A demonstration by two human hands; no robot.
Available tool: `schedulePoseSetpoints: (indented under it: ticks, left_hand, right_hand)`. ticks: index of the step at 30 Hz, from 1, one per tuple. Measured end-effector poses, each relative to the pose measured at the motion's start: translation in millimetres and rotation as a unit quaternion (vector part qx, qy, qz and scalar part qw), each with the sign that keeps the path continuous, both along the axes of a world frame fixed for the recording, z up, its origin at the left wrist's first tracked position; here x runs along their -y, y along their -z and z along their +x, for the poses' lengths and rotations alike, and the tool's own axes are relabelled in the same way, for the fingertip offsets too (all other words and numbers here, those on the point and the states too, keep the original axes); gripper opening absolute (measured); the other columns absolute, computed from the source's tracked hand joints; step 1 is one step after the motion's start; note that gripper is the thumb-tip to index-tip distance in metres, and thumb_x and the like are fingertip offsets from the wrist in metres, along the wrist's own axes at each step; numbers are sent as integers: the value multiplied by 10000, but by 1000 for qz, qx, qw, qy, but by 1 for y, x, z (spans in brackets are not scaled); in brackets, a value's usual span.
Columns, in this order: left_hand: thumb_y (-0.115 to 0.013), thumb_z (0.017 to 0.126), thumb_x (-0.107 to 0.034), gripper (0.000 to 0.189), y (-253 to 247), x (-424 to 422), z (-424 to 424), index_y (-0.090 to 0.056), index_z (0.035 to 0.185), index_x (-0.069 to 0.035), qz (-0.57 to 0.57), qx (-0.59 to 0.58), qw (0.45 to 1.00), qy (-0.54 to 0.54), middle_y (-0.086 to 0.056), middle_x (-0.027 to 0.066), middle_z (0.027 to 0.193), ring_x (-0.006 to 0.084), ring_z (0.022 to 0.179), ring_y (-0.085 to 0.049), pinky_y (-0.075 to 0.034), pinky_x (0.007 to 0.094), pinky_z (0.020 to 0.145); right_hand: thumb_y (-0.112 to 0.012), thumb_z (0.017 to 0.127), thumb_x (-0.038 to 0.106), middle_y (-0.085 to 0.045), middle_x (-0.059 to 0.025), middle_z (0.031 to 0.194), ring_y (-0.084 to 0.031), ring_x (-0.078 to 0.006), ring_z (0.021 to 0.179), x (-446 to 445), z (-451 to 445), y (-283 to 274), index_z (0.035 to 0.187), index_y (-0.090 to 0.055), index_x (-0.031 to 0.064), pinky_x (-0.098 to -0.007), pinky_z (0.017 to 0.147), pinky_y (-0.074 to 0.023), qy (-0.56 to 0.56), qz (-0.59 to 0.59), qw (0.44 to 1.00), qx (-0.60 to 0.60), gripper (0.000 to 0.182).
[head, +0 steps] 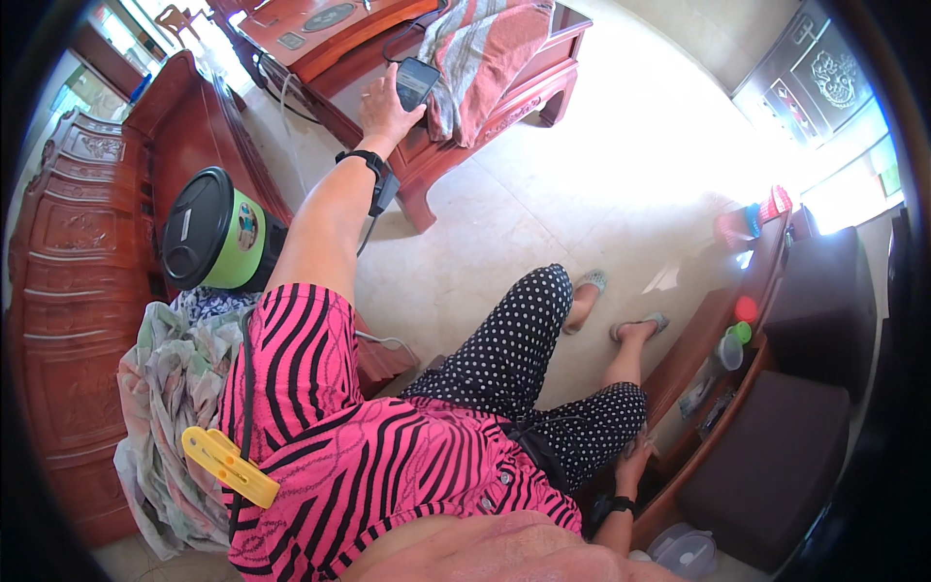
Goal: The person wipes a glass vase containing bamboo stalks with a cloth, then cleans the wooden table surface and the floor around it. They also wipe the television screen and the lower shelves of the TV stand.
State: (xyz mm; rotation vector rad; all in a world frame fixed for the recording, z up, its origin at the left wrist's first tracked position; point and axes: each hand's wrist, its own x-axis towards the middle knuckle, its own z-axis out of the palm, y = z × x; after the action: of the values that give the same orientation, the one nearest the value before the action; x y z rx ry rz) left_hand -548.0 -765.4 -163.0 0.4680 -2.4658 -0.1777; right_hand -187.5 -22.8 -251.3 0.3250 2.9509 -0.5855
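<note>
My left hand (385, 109), stretched forward with a black wristband, grips a smartphone (417, 84) by its left edge and lower corner. The phone's screen is lit, just above the corner of a carved reddish wooden table (429, 164). Beside it, a striped red and grey cloth (484, 65) hangs over the table's edge. My right hand (635, 447), also below it a black wristband, lies against the knee of the black polka-dot trousers (509, 327); its fingers are partly hidden. A yellow plastic clip (229, 465) sits by a dark cord at the pink striped top.
A green and black lidded bucket (244, 240) and crumpled fabric (171, 407) rest on the carved wooden bench (80, 291) at left. At right stand dark cushions (771, 465) and a wooden shelf holding small containers (729, 353). Cables hang near the table.
</note>
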Motion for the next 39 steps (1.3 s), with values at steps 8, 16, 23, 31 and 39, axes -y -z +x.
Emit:
schedulePoseSetpoints:
  ticks: [8,16,23,31,39]
  left_hand:
    - [-838,645,-370,1003,2,2,13,-281,1458,-186,-41,-56,995,64,-483,133,1223,364,1164,-468,-413,485,994]
    - [-828,656,-390,988,-1,14,15,-290,1456,-174,-62,-50,994,75,-487,122,1229,341,1176,-466,-409,484,997]
    - [-807,685,-415,914,3,26,20,-341,1423,-144,-43,-23,998,51,-539,152,1228,335,1165,-503,-416,468,999]
    - [-803,731,-374,678,-8,18,0,-512,1272,-89,121,-6,989,90,-652,167,1132,332,1051,-631,-465,439,925]
    - [-657,792,-590,674,-5,68,-19,-564,1321,-184,43,141,989,-2,-650,135,1226,363,1142,-599,-459,475,954]
  right_hand:
    - [-624,739,-47,-482,-235,1302,-468,-410,1225,-34,-99,-25,1243,-608,64,-423,1067,-368,45,13,999,-13,516]
    - [-677,762,11,-368,-273,1449,-378,-417,1335,-45,-159,16,1378,-502,104,-433,1101,-336,11,78,995,57,647]
    - [-653,692,-83,-503,-228,1257,-480,-414,1194,-51,-108,12,1182,-578,61,-433,1040,-382,37,-26,999,25,517]
    - [-624,765,21,-622,-195,1074,-582,-367,1048,-44,31,3,1045,-646,35,-404,934,-453,84,-46,992,86,281]
    - [-600,717,-3,-561,-167,1131,-536,-377,1107,-69,22,-91,1060,-621,58,-407,975,-427,114,22,984,-137,349]
